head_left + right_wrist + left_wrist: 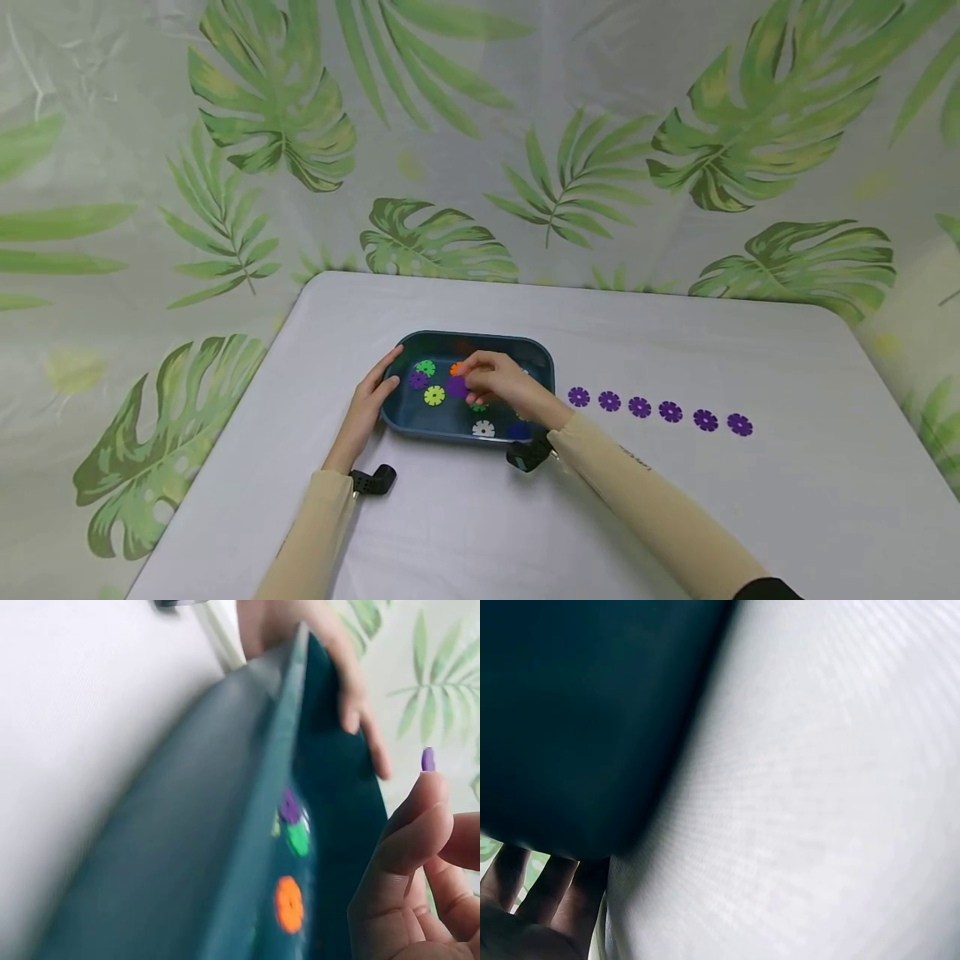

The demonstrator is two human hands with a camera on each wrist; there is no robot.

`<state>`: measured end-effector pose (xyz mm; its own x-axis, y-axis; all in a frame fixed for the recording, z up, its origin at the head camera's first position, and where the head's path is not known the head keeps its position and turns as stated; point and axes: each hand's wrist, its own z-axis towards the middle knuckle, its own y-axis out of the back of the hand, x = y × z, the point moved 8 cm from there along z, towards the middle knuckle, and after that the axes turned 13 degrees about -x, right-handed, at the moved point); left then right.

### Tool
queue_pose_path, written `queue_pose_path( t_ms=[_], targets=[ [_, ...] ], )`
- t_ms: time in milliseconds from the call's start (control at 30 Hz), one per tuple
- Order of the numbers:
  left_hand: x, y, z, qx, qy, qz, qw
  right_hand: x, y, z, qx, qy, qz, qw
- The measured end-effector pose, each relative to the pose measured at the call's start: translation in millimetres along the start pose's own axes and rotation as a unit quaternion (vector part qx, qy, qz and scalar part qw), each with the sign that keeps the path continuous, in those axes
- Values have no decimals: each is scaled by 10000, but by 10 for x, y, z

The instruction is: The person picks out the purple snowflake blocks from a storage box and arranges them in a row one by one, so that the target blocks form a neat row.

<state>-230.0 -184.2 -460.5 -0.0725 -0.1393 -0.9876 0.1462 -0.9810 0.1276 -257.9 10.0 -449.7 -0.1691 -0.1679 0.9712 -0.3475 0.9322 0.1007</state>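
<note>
My right hand [498,385] is over the dark blue tray [442,429], pinching a purple notched disc [427,759] between thumb and fingertips. In the right wrist view that disc shows edge-on at the fingertips. At the tray's left end my left hand [365,410] holds the rim, thumb over the edge and fingers along the outer wall. Inside the tray lie another purple disc [418,380], a green disc [425,367], a yellow-green disc [434,395], an orange disc [289,904], a white disc [483,428] and a dark blue disc [519,430]. My right hand partly covers others.
Right of the tray, several purple discs [640,407] lie in a spaced row on the white table [465,525], slanting slightly toward the near right. A leaf-patterned cloth [450,150] hangs behind the table. Each wrist wears a black camera [375,480].
</note>
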Motion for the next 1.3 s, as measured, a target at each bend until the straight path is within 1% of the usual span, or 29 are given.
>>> queue_pose_path(
  t_ms=[100, 233, 400, 533, 733, 1000, 1067, 1167, 1233, 1300],
  targets=[
    [4, -4, 1, -4, 7, -9, 10000, 19, 168, -61, -93, 28, -45, 9999],
    [0, -6, -5, 21, 21, -12, 10000, 37, 442, -133, -279, 12, -156, 9995],
    [7, 3, -14, 45, 44, -8, 10000, 8, 855, -228, -447, 28, -308, 9985],
    [13, 7, -10, 53, 40, -22, 10000, -67, 1225, -317, -605, 69, -415, 9973],
    [17, 6, 1, 72, 0, -71, 9999, -263, 1810, -550, -902, 10, -558, 9944],
    [15, 8, -12, 80, 15, -70, 9999, -674, 2569, -980, -1477, -140, -484, 9878],
    [14, 6, -14, 83, 23, -75, 9999, -772, 2752, -1101, -1617, -178, -345, 9861],
    [13, -1, -15, 92, 31, -53, 9999, -898, 2997, -1280, -1783, -229, 11, 9837],
    [9, -3, -15, 89, 22, -32, 10000, -965, 3134, -1394, -1880, -263, 268, 9815],
    [6, -4, -13, 78, 17, -7, 10000, -1016, 3252, -1496, -1982, -268, 401, 9790]
  ],
)
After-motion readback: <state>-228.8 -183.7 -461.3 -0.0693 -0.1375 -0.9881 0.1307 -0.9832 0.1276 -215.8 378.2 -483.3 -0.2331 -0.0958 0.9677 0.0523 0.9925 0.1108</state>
